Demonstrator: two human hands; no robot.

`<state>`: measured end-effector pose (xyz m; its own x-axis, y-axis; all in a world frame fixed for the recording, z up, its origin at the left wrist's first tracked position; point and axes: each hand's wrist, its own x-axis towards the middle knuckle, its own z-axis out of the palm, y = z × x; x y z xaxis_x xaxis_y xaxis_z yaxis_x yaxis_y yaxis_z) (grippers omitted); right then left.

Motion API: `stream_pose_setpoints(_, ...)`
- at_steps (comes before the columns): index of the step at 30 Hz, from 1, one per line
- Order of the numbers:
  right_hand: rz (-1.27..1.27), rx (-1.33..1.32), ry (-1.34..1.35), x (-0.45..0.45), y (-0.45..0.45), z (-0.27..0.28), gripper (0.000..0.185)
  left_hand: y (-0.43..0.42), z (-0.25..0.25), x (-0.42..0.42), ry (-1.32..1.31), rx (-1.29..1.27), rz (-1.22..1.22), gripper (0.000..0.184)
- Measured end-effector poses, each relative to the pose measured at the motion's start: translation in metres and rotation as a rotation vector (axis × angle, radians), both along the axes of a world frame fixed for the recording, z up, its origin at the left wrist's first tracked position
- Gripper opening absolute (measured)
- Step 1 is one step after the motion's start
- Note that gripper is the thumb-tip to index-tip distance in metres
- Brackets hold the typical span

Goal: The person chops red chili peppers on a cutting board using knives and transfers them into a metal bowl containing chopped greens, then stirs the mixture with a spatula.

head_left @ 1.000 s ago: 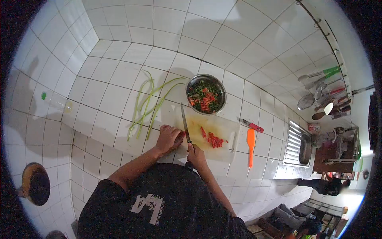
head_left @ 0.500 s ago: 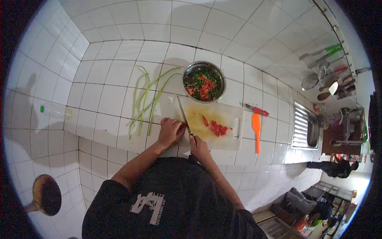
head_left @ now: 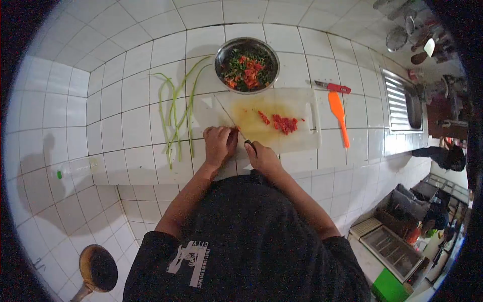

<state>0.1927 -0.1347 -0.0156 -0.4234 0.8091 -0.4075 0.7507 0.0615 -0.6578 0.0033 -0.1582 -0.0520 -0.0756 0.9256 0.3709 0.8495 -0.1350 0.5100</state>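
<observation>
My right hand (head_left: 262,156) is closed round the black handle of a knife (head_left: 230,117), whose blade points up and left over the left part of the cutting board (head_left: 297,143). Beside the blade, my left hand (head_left: 220,146) has its fingers bent round a red piece (head_left: 234,131), mostly hidden under them. Chopped red pieces (head_left: 285,124) lie on the stained board. Just behind the board is a metal bowl (head_left: 219,75) of chopped greens and red bits. Long green stalks (head_left: 175,113) rest on the tiles to the left.
An orange spatula (head_left: 338,113) and a red-handled cutter (head_left: 338,88) lie right of the board. Farther right are a sink (head_left: 413,108) and hanging utensils (head_left: 396,39). A bottle (head_left: 78,167) is at left, a pan (head_left: 100,268) lower left. Another person (head_left: 445,157) stands far right.
The view has shifted and turned, so the counter sits higher in the frame. Both hands stay at the board's left side, and the knife now slants further left.
</observation>
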Motion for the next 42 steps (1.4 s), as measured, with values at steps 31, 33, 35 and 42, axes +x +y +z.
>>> stream_pose_setpoints(31, 0.014, -0.028, -0.031, -0.004, 0.002, -0.005, 0.054, -0.001, -0.016, -0.003, 0.019, 0.028, -0.014, 0.025)
stream_pose_setpoints(33, 0.008, -0.021, -0.076, -0.010, 0.002, -0.015, 0.056, -0.004, -0.020, -0.003, 0.026, -0.005, -0.010, 0.026)
stream_pose_setpoints(35, -0.003, -0.002, -0.118, -0.015, 0.003, -0.018, 0.057, -0.002, -0.020, -0.005, 0.038, -0.026, -0.010, 0.026)
stream_pose_setpoints(42, -0.028, 0.062, -0.113, -0.015, 0.002, -0.010, 0.059, -0.005, -0.017, -0.005, 0.021, -0.029, -0.057, 0.029)
